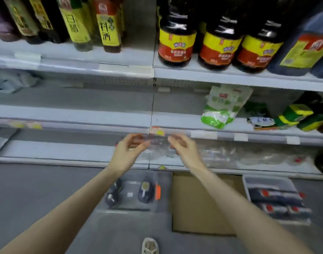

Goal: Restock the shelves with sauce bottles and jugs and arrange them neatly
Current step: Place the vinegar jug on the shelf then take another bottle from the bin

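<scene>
Both my hands are raised in front of the lower shelf edge [83,125]. My left hand [129,149] and my right hand [182,147] pinch the two ends of a clear plastic wrap or strip [157,143] stretched between them; the picture is blurred, so what it is stays unclear. Dark sauce jugs [175,43] with red and yellow labels stand on the upper shelf at right. Tall bottles [107,26] with yellow labels stand upper left. On the floor lies a shrink-wrapped pack of dark bottles [133,193].
A cardboard box [202,202] sits on the floor beside a second wrapped pack of red-capped bottles [276,200]. A green and white bag [223,107] and lying green-yellow bottles [300,114] occupy the middle shelf at right. A shoe [149,245] shows at the bottom.
</scene>
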